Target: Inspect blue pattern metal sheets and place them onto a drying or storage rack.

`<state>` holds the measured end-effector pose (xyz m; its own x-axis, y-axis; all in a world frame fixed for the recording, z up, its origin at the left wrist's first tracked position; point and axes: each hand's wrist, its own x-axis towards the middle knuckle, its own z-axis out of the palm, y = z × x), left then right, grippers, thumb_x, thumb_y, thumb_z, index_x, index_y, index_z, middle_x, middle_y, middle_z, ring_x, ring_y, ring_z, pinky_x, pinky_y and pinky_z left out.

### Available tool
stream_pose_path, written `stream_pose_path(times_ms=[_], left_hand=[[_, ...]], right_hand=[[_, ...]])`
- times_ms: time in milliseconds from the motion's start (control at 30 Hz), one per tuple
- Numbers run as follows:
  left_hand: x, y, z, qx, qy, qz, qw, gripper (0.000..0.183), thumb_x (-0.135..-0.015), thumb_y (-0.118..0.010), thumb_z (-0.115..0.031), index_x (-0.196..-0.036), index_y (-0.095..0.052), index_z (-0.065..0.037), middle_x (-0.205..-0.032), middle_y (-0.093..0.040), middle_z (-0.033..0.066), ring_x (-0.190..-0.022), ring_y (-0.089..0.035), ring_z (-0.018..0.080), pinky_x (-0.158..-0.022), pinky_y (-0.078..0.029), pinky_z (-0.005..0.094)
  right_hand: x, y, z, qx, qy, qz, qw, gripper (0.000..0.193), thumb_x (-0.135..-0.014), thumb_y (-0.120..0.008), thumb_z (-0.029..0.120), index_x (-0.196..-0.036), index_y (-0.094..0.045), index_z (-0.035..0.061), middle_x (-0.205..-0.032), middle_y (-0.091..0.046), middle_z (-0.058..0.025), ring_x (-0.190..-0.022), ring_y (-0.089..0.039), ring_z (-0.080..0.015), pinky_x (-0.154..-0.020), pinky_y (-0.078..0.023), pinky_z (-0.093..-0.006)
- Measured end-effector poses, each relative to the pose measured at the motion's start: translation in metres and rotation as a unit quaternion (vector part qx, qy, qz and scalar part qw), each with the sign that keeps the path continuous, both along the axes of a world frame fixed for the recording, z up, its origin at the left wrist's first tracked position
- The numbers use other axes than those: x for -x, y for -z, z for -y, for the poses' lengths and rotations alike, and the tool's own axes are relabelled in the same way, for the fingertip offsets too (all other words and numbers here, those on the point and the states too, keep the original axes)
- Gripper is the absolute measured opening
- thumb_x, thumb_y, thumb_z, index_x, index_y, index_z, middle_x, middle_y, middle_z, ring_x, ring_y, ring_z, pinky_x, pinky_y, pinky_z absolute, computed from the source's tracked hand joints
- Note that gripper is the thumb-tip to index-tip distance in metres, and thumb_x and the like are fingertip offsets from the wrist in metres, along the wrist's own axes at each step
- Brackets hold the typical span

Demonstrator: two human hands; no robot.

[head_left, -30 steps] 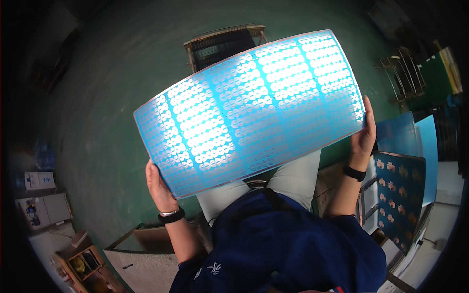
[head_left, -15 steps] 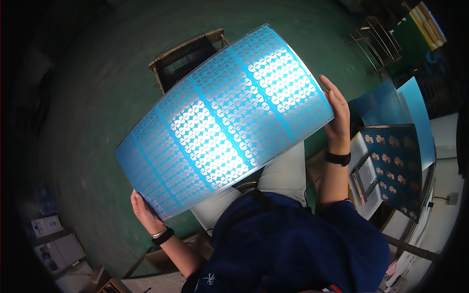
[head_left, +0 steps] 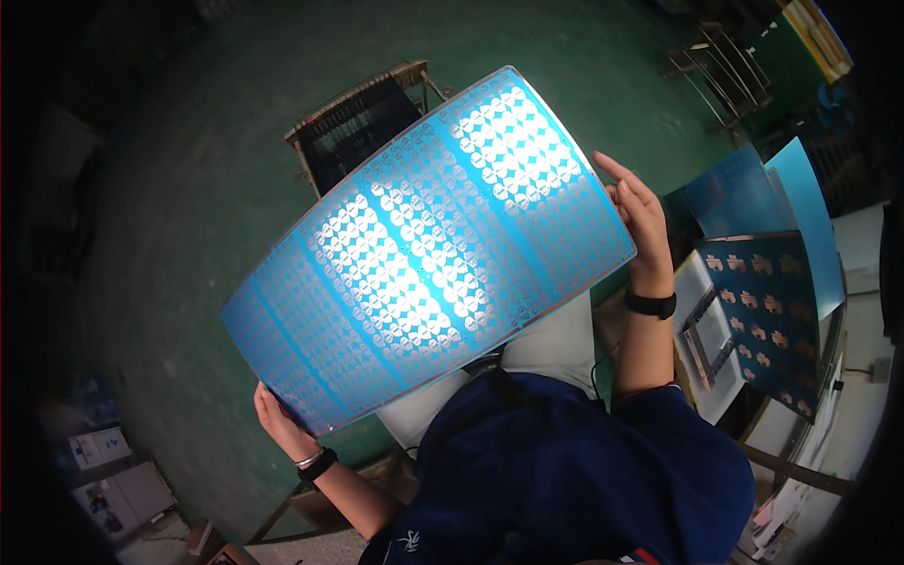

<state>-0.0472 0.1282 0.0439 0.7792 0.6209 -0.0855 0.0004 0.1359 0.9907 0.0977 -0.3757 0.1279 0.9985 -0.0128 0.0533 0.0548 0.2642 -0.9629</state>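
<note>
- Head view: below me lies a dull green painted floor, dim toward the edges, with a slatted wooden crate standing on it just beyond the far edge of what I hold.
- I hold up a large, thin, glossy blue sheet printed with rows of small pale repeated shapes; it bows slightly and tilts, its high corner away to my right, its low corner near my left.
- My left hand grips the sheet's lower left corner, fingers curled behind it and thumb along the edge; a bracelet and a dark band sit at that wrist.
- My right hand steadies the upper right edge, fingers stretched loosely open against it; a black wristband circles the wrist.
- The sheet hangs above my lap, over my pale trousers and dark blue top.
- To my right, more blue sheets lean stacked, one dark with rows of pale shapes, beside a metal rack farther off.
</note>
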Motion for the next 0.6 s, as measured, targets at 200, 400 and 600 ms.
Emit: stream_pose_path(times_ms=[200, 400, 600], left_hand=[[0.004, -0.001, -0.003, -0.061, -0.001, 0.005, 0.998, 0.032, -0.096, -0.045, -0.024, -0.114, -0.053, 0.001, -0.104, -0.057, 0.0036, -0.093, -0.052, 0.0107, -0.083, -0.042, 0.0259], [0.011, 0.005, -0.01, -0.012, 0.012, 0.047, 0.999, 0.029, -0.095, -0.047, -0.022, -0.114, -0.053, -0.002, -0.105, -0.058, 0.0026, -0.094, -0.051, 0.0098, -0.083, -0.043, 0.0254], [0.0, 0.0, 0.001, 0.007, 0.017, 0.155, 0.988, 0.016, -0.093, -0.048, -0.01, -0.107, -0.049, -0.004, -0.124, -0.048, 0.0125, -0.111, -0.049, 0.0211, -0.093, -0.043, 0.0367]], right_hand=[[0.01, -0.004, -0.008, 0.002, -0.038, -0.044, 0.998, 0.035, -0.089, -0.056, 0.017, -0.118, -0.053, -0.0035, -0.102, -0.062, -0.0073, -0.093, -0.058, -0.0123, -0.083, -0.046, -0.0252], [0.011, -0.015, -0.014, 0.031, -0.047, 0.007, 0.998, 0.032, -0.088, -0.056, 0.01, -0.117, -0.049, -0.0024, -0.106, -0.06, -0.0068, -0.095, -0.056, -0.0111, -0.085, -0.043, -0.0236], [0.0, 0.017, 0.006, 0.073, 0.048, 0.107, 0.99, 0.02, -0.088, -0.054, 0.007, -0.108, -0.052, 0.0027, -0.113, -0.056, -0.009, -0.108, -0.05, -0.0158, -0.091, -0.039, -0.0272]])
